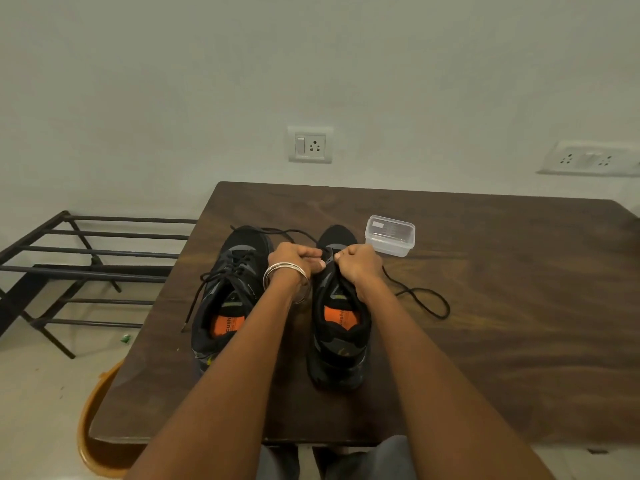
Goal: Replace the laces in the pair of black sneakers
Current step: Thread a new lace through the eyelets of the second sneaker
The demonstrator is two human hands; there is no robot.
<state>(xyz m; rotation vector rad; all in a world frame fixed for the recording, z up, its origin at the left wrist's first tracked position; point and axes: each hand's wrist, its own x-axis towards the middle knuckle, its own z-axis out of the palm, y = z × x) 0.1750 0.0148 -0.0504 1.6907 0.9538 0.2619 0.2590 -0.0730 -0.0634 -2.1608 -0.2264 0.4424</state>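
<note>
At frame centre, right shoe (337, 327) sits heel-near on the table (485, 306), likely to expose its eyelets. Left hand (294, 256) and right hand (356, 263) curl around its lace (420, 299) near the tongue. Knuckles hide the eyelets. Left shoe (225, 299) is laced.

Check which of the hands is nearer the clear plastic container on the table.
Right. The right hand grips the lace at the right sneaker, just beside the clear plastic container. The left hand sits farther off, on the sneaker's other side.
</note>
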